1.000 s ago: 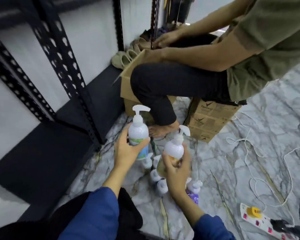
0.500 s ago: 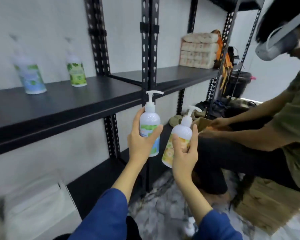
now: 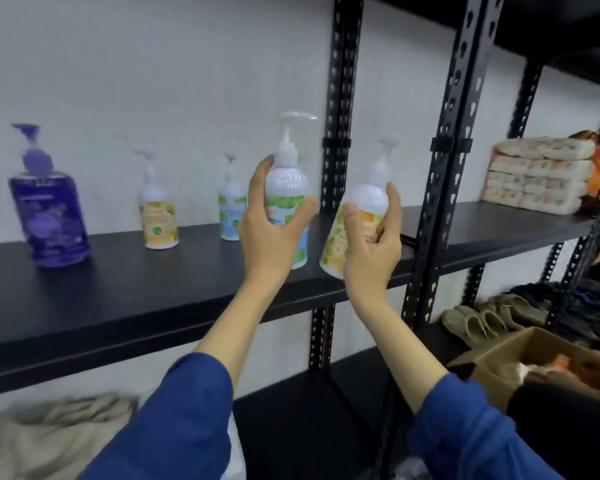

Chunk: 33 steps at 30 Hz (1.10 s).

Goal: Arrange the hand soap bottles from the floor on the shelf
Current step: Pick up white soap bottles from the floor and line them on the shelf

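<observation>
Both hands up at the black shelf (image 3: 125,282), one pump bottle in each.

Left hand (image 3: 269,233): fingers curled around the green-label bottle (image 3: 288,188), upright, held above the shelf near its front edge; can't tell if the base touches. Right hand (image 3: 369,251): fingers wrapped around the yellow-label bottle (image 3: 357,216), tilted, just right of the green one, base out past the shelf's front edge. Already standing on the shelf, left of the hands: purple bottle (image 3: 49,216), a yellow-label bottle (image 3: 158,216), a blue-green one (image 3: 231,211) partly behind the left hand. Versus 0.5 s ago: both bottles raised from below shelf level to shelf height, view swung left. Motion blur; label text mostly unreadable.
</observation>
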{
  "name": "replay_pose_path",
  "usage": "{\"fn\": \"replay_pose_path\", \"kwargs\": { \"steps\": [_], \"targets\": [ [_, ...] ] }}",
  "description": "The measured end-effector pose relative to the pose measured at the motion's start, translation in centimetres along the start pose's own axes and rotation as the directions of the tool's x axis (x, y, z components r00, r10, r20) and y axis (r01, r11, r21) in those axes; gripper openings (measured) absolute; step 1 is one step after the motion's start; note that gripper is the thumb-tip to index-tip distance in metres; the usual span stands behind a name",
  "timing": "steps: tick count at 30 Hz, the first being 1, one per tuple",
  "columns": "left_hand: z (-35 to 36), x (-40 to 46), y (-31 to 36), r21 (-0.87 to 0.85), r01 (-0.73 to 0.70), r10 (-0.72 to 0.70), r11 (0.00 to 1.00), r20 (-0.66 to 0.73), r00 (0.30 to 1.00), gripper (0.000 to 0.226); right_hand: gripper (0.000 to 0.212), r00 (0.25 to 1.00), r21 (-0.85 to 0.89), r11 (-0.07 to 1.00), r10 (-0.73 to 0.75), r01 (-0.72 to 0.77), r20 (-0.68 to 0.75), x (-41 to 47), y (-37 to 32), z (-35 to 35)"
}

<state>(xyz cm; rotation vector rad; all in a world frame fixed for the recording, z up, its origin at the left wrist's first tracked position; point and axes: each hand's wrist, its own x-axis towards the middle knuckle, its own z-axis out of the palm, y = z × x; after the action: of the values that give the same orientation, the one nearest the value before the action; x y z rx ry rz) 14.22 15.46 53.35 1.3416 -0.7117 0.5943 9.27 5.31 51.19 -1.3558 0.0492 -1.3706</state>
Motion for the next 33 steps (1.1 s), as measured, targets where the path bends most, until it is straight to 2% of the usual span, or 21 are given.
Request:
{"fn": "replay_pose_path", "kwargs": {
  "steps": [6, 13, 18, 25, 30, 33],
  "targets": [
    [-8.2, 4.4, -1.0, 0.210, -0.059, 0.093, 0.976, -0.160, 0.983, 0.062, 0.046, 0.984, 0.119, 0.993, -0.015, -0.006, 0.177, -0.4, -0.3, 9.6],
    [-17.6, 6.3, -3.0, 0.411, 0.022, 0.108, 0.911, -0.290, 0.951, 0.062, 0.056, 0.911, 0.141, 0.990, -0.035, -0.026, 0.411, -3.9, 2.0, 19.9],
    [-22.0, 6.9, -4.5, 0.448, 0.059, 0.114, 0.892, -0.349, 0.930, 0.062, 0.059, 0.833, 0.057, 0.997, 0.004, -0.043, 0.553, -6.6, 4.0, 24.8],
    [-25.2, 7.4, -6.1, 0.464, 0.072, 0.116, 0.883, -0.364, 0.924, 0.063, 0.058, 0.742, -0.041, 0.997, -0.020, 0.064, 0.671, -8.4, 6.2, 29.8],
    [-25.5, 7.6, -6.8, 0.445, 0.066, 0.110, 0.893, -0.360, 0.926, 0.062, 0.060, 0.713, -0.137, 0.983, 0.010, 0.120, 0.701, -8.6, 9.0, 32.4],
    [-25.5, 7.4, -6.7, 0.453, 0.037, 0.119, 0.891, -0.311, 0.943, 0.062, 0.042, 0.726, -0.171, 0.976, 0.021, 0.133, 0.687, -8.3, 9.7, 32.8]
  ]
}}
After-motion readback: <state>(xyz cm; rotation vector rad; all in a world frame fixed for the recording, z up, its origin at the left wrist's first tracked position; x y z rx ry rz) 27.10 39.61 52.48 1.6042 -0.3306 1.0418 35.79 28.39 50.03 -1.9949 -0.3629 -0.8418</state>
